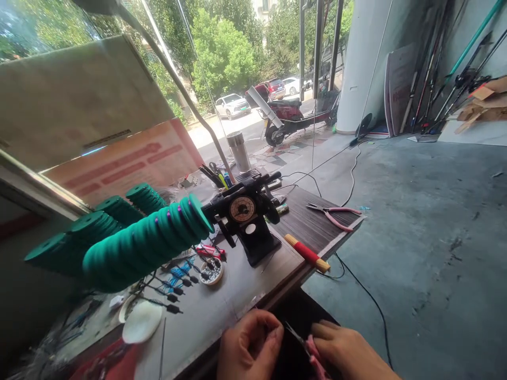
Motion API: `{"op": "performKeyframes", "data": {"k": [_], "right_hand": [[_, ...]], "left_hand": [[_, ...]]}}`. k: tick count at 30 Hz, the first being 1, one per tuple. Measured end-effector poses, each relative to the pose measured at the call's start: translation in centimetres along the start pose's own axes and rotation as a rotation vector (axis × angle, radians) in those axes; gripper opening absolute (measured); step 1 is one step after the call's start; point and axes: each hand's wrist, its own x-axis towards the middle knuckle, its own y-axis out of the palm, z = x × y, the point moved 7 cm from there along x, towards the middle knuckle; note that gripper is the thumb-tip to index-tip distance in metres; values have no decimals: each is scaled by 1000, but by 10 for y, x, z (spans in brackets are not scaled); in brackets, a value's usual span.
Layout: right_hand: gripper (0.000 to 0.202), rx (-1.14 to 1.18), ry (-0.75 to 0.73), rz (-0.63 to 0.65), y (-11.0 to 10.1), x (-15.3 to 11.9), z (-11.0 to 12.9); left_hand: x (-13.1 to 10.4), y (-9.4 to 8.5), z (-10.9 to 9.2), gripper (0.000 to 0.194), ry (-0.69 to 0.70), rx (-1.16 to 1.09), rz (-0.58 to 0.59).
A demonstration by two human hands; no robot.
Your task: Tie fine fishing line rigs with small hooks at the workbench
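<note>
At the bottom centre, my left hand (251,345) is closed in a pinch in front of the table's edge; what lies between its thumb and finger is too small to make out. Just right of it, my right hand (344,348) grips pink-handled scissors (312,352), whose narrow blades point up and left toward my left fingertips. Beyond both hands a black winding device (253,221) stands on the table, carrying a long row of green spools (146,243). A round dish of small grey beads (212,272) sits beside its base.
Pink-handled pliers (336,214) and a red-wrapped wooden stick (307,253) lie near the right edge of the table (273,279). More green spools (122,208), a white lid (142,322) and dark clips (172,298) are at left. A cable (368,295) crosses the floor.
</note>
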Motion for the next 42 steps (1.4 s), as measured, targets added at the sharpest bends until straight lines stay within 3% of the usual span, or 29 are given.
{"op": "performKeyframes", "data": {"k": [8, 15, 18, 23, 28, 31, 35, 42], "right_hand": [[52, -107, -90, -63, -8, 4, 13], [43, -265, -76, -216, -9, -4, 10], [42, 52, 44, -136, -15, -1, 1], [36, 801, 288, -154, -28, 9, -9], [27, 1245, 458, -157, -2, 7, -16], [27, 1356, 533, -171, 12, 2, -21], [29, 1377, 534, -146, 13, 2, -21], [29, 1181, 593, -255, -16, -9, -31]], "left_hand": [[-1, 6, -3, 35, -35, -82, 58], [0, 9, 0, 23, -23, 10, 73], [0, 11, -4, 12, 83, 188, 40], [-9, 17, -15, 43, 344, 535, -54], [-18, 23, -20, 52, 496, 673, -32], [-20, 27, -20, 49, 525, 705, -14], [-23, 33, -20, 47, 569, 703, 5], [-26, 42, -17, 49, 586, 746, 43]]}}
